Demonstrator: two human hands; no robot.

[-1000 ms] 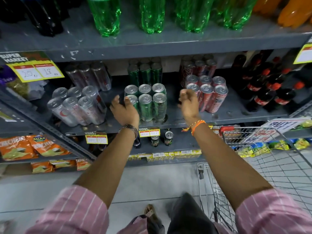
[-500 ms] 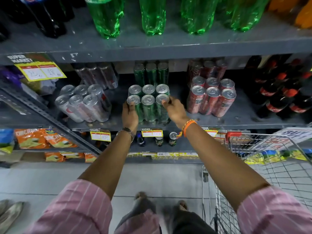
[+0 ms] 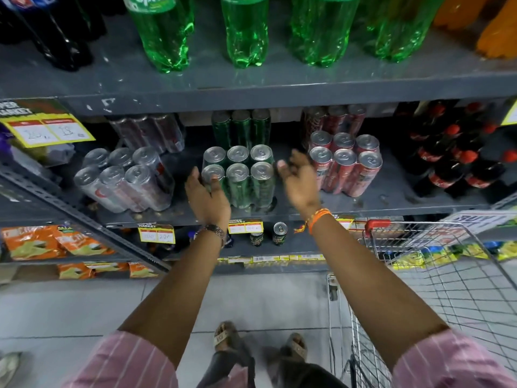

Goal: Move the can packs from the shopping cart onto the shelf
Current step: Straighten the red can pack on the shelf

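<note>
Your left hand (image 3: pixel 208 196) rests open-fingered against the left front of the shrink-wrapped pack of 6 green cans (image 3: pixel 239 176), which stands upright on the grey metal shelf (image 3: pixel 391 197). Your right hand (image 3: pixel 298 182) hangs just beside the pack's right side, fingers spread and holding nothing. The wire shopping cart with the red handle (image 3: pixel 436 278) sits below, at your right.

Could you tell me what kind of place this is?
Most likely a supermarket drinks aisle: yellow price tags on grey shelving, shrink-wrapped can packs, and a wire shopping cart.
</note>
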